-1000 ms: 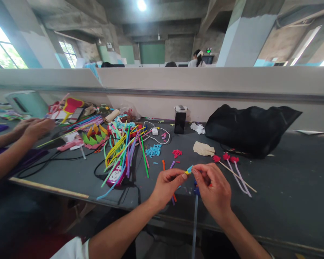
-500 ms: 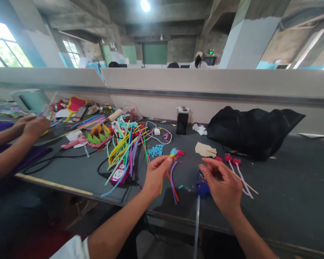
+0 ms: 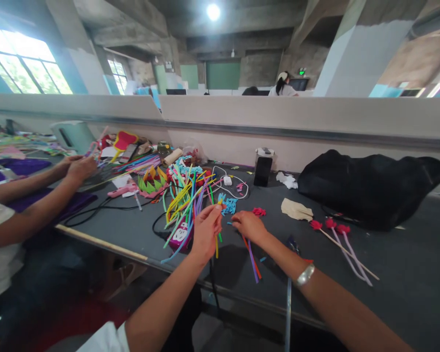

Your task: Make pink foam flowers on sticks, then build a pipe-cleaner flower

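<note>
My left hand [image 3: 206, 230] is closed in a pinch around a yellow pipe cleaner [image 3: 217, 248], whose tip pokes up above the fingers while its stem hangs below. To its right, my right hand [image 3: 250, 226] reaches low over the table, fingers drawn together at a small blue piece [image 3: 230, 223]. Just behind lies a pile of short blue pipe-cleaner pieces [image 3: 228, 204]. A little heap of red pieces [image 3: 258, 211] sits behind the right hand. Purple and red pipe cleaners [image 3: 253, 261] lie beneath it. A blue tool [image 3: 293, 244] is partly hidden by my right forearm.
A bundle of coloured pipe cleaners [image 3: 183, 195] rests by a purple box [image 3: 179, 237]. A phone [image 3: 263, 171] stands at the back. Red-tipped flower stems [image 3: 346, 244] lie near a black bag [image 3: 370, 188]. Another person's hands [image 3: 78, 167] work at the left.
My right hand has moved left and down from above the blue tool to the blue pieces. My left hand still holds the yellow pipe cleaner. The view has shifted left.
</note>
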Action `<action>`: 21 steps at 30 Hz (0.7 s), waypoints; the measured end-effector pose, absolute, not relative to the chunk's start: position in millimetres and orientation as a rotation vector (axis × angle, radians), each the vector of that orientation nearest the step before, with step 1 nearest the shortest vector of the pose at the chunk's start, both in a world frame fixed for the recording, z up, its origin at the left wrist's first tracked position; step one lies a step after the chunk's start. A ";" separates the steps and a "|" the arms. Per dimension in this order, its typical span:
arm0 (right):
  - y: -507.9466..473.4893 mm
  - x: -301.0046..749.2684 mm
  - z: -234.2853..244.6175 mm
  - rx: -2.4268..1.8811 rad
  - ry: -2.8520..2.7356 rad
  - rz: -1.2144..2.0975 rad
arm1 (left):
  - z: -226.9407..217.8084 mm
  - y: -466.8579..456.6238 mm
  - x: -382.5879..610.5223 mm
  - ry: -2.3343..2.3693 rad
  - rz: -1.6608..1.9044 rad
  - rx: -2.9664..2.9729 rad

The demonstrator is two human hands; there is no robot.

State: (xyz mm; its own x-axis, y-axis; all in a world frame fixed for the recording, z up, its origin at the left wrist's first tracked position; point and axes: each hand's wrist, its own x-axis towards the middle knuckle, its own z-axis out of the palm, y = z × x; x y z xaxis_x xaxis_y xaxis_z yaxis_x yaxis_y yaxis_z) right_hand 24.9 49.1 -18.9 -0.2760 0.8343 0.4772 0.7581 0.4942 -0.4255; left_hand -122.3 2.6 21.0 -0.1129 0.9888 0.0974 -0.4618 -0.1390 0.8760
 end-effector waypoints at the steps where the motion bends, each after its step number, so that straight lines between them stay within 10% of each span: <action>1: 51.3 19.4 -21.9 -1.287 -2.110 0.149 | 21.1 2.1 -121.1 0.834 1.547 0.885; 21: -54.4 111.7 36.3 -1.187 -1.768 0.282 | 26.5 -23.5 -64.4 0.852 1.154 0.937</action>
State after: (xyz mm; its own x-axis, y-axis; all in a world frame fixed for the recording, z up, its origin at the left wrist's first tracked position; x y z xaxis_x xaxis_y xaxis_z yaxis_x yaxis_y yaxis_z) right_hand 111.7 -54.4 36.3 -0.0740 0.8133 0.5771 0.5932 0.5011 -0.6301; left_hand -64.4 -23.5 26.5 0.1998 0.9772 -0.0711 -0.3561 0.1401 0.9239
